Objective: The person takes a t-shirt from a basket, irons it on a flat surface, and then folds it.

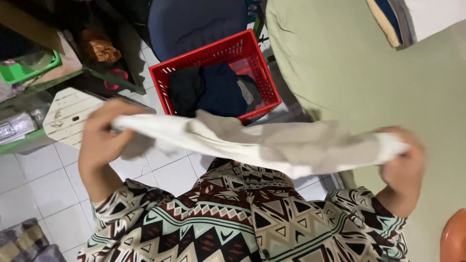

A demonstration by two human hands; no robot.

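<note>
We note the pale green bed (pixel 349 82) to our right and the red laundry basket (pixel 216 73) of dark clothes on the tiled floor (pixel 39 184). The cream garment (pixel 262 143) hangs stretched between both hands. Left hand (pixel 99 140) and right hand (pixel 405 162): each grip clamped on an end. Keeping tension even should, we judge, hold edges aligned.

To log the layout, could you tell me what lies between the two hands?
In the head view, a cream cloth stretches between the left hand and the right hand.
</note>
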